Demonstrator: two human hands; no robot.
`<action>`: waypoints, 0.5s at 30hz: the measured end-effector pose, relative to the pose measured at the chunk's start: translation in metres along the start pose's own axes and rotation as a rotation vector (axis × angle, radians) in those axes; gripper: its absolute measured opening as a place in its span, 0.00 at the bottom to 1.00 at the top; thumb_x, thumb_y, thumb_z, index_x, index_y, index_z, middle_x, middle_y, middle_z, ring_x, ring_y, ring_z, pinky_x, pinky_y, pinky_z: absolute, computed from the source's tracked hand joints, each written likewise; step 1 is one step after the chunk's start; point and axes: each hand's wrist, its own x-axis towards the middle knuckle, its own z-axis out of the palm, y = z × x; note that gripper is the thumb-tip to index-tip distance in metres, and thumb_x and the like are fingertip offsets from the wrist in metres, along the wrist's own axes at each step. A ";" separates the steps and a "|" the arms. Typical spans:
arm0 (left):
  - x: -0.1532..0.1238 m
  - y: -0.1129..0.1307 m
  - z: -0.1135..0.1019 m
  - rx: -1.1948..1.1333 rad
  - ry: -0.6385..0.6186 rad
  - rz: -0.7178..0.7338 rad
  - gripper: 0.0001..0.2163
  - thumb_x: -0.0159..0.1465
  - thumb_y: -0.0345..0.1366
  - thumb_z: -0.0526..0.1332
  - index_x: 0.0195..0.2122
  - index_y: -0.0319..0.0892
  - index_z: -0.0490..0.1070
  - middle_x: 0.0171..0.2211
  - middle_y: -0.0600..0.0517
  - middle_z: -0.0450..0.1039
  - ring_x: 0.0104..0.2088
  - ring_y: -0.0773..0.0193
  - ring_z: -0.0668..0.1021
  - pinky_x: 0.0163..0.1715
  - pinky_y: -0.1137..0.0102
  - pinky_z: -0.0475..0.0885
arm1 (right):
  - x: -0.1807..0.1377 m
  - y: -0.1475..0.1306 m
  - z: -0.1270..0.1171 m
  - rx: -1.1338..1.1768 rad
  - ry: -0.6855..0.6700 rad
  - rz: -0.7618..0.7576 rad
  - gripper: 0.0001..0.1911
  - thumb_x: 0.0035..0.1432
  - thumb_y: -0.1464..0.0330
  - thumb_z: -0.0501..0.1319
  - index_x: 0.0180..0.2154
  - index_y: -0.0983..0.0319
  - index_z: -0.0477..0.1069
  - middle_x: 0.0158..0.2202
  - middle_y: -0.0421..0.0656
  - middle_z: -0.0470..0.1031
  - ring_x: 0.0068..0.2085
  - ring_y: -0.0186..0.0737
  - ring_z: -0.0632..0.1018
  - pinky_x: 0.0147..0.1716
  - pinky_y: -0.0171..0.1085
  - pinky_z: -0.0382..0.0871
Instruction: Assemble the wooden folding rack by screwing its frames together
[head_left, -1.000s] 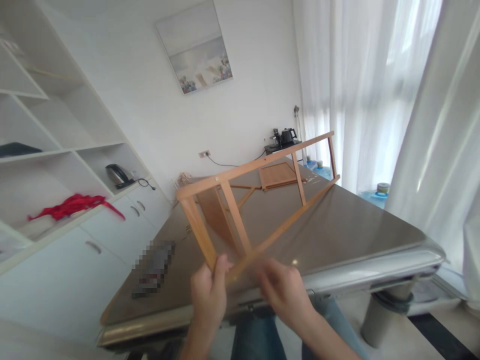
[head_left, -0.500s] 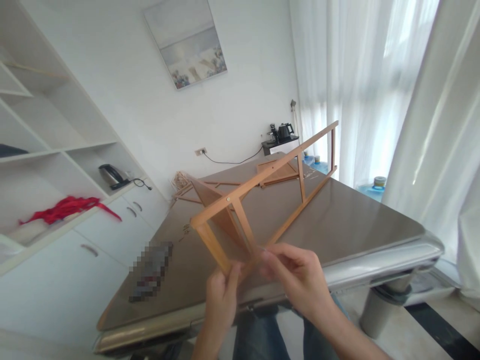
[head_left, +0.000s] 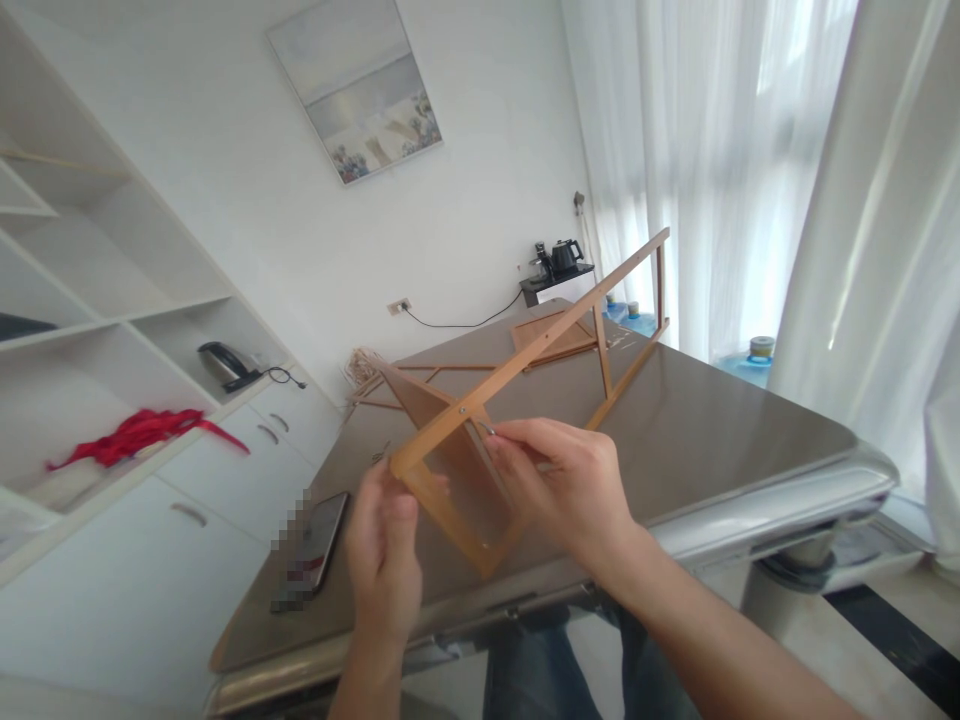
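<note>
A long wooden ladder-like frame (head_left: 570, 325) with two rails and several cross rungs is held tilted over the brown table (head_left: 697, 440). My left hand (head_left: 382, 545) grips the frame's near end at its short end piece. My right hand (head_left: 562, 480) is closed around a rung close to that end, and a small silvery pin shows at its fingertips next to the top rail. The frame's far end reaches toward the curtains.
More wooden parts lie on the table: a flat slatted panel (head_left: 559, 340) at the back and thin frame pieces (head_left: 397, 385) at the left. A phone (head_left: 311, 545) rests near the front left. White shelves hold a kettle (head_left: 221, 365) and red cloth (head_left: 142, 430).
The frame has been turned and its near end raised. My left hand moved left to the end piece, and my right hand climbed from the lower rail to a rung near the top rail.
</note>
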 end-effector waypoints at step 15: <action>0.023 0.031 0.047 -0.164 0.139 -0.011 0.16 0.75 0.47 0.57 0.49 0.39 0.75 0.13 0.63 0.62 0.10 0.72 0.63 0.11 0.77 0.59 | 0.014 0.012 0.010 -0.091 -0.093 -0.124 0.10 0.72 0.67 0.60 0.39 0.59 0.80 0.30 0.39 0.79 0.30 0.33 0.77 0.31 0.31 0.65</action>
